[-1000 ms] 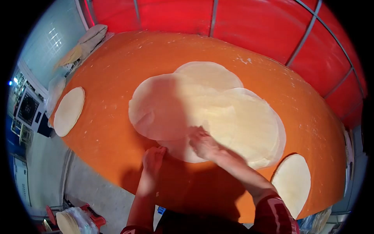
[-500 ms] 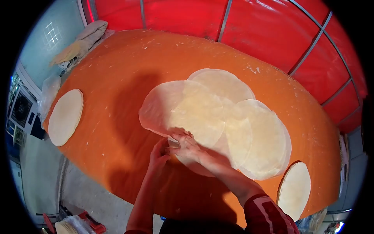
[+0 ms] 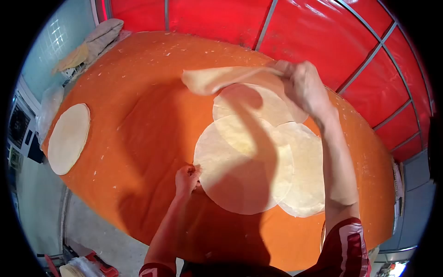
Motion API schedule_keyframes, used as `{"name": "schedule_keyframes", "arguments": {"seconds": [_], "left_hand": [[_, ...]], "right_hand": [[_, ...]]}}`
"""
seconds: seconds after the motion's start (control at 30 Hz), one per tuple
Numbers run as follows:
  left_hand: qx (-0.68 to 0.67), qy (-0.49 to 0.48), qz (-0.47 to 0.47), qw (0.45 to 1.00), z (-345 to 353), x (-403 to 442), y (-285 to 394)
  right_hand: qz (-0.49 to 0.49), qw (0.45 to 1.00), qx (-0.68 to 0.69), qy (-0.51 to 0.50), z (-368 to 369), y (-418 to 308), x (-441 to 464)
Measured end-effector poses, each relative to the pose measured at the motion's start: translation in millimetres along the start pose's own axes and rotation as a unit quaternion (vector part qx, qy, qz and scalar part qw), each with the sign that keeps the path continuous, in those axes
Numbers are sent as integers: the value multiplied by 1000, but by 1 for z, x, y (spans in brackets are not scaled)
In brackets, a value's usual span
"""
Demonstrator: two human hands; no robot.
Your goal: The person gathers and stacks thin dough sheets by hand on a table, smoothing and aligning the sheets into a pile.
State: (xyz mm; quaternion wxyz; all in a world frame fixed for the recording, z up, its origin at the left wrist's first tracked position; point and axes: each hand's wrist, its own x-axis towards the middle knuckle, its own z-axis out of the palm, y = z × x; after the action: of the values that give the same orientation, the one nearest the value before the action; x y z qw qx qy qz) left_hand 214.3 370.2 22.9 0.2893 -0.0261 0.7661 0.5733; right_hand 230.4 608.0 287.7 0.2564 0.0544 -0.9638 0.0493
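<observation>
Raised over the far side of the orange table, my right hand (image 3: 300, 81) is closed on the edge of a thin dough sheet (image 3: 207, 81), which hangs folded in the air toward the left. My left hand (image 3: 188, 179) is closed in a pinch at the left edge of a round dough sheet (image 3: 240, 184) lying on the table. Whether its fingers grip that edge is too small to tell. More thin round sheets overlap beside it, one behind (image 3: 258, 104) and one at the right (image 3: 307, 171).
The orange table (image 3: 138, 60) carries another pale dough round (image 3: 69, 138) at its left edge. Red panels (image 3: 314, 37) stand behind it. A folded cloth (image 3: 104, 37) lies at the back left corner. Bagged rounds (image 3: 76, 267) sit at the lower left.
My right hand has moved from beside my left hand up to the far right, lifting a dough sheet. My left hand stays low near the overlapping sheets.
</observation>
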Motion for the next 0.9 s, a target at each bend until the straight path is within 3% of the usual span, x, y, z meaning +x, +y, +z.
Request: {"name": "schedule_keyframes", "arguments": {"seconds": [0.03, 0.13, 0.2, 0.23, 0.3, 0.37, 0.43, 0.47, 0.5, 0.57, 0.63, 0.7, 0.83, 0.9], "left_hand": [[-2, -3, 1, 1000, 0, 2, -1], [67, -9, 16, 998, 2, 6, -8], [-213, -51, -29, 975, 4, -1, -14], [-214, -47, -32, 975, 2, -2, -20], [-340, -107, -59, 932, 1, -1, -30], [-377, -136, -66, 914, 3, -8, -30], [-414, -166, -72, 892, 8, -13, -30], [-431, -172, -81, 882, 10, -13, -32], [-448, -178, -90, 871, 12, -13, -33], [-445, -175, -84, 874, 12, -14, -32], [-444, -171, -78, 876, 14, -17, -30], [-349, -144, -49, 925, 16, -22, -27], [-333, -119, -20, 935, 24, -18, -28], [-346, -98, 19, 933, 26, -23, -14]], "right_hand": [[-18, 997, -75, 6, -2, -9, -11], [-79, 987, -117, -76, 49, -16, -72], [-109, 968, -203, -98, 89, -37, -127], [-96, 961, -230, -119, 110, -46, -156], [-96, 973, -177, -110, 161, -42, -212], [-80, 985, -127, -83, 174, -47, -229], [92, 973, -19, -210, 162, -67, -223], [73, 970, -18, -230, 150, -75, -217], [75, 970, -18, -230, 157, -75, -227], [19, 993, 14, -119, 172, -81, -253], [37, 990, -45, -130, 172, -88, -264], [57, 992, -6, -114, 169, -93, -268], [101, 985, 15, -143, 155, -105, -257], [32, 997, -47, -54, 152, -98, -238]]}}
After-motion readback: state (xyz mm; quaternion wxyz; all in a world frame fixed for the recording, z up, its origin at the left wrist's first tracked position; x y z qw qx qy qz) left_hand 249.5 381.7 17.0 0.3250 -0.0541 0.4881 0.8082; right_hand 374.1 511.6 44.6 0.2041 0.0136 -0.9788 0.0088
